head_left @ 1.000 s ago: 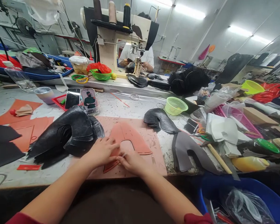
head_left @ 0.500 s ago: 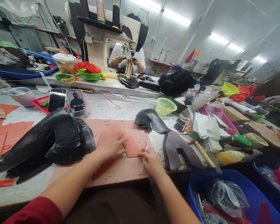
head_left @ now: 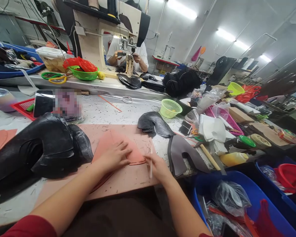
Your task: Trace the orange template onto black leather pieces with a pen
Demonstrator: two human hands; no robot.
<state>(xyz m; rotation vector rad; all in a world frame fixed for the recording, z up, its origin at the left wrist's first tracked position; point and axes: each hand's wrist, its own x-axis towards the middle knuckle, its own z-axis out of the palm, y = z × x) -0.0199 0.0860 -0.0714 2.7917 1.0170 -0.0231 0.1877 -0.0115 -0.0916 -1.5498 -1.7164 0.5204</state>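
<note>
Translucent coral-pink curved sheet (head_left: 137,153) lies lower centre of the frame, on a pale pink flat board (head_left: 128,181). Risk: sheet could skid or pivot if left hand (head_left: 114,157) lets up; thin white stick (head_left: 151,164) could snag its edge. Left: palm down, fingers loosely spread, nothing pinched. Right hand (head_left: 159,166): narrow grip on stick, fingertips at sheet's right corner. Both reach in from frame bottom.

Left hand (head_left: 115,156) palm-down, right hand (head_left: 159,167) pinched
</note>
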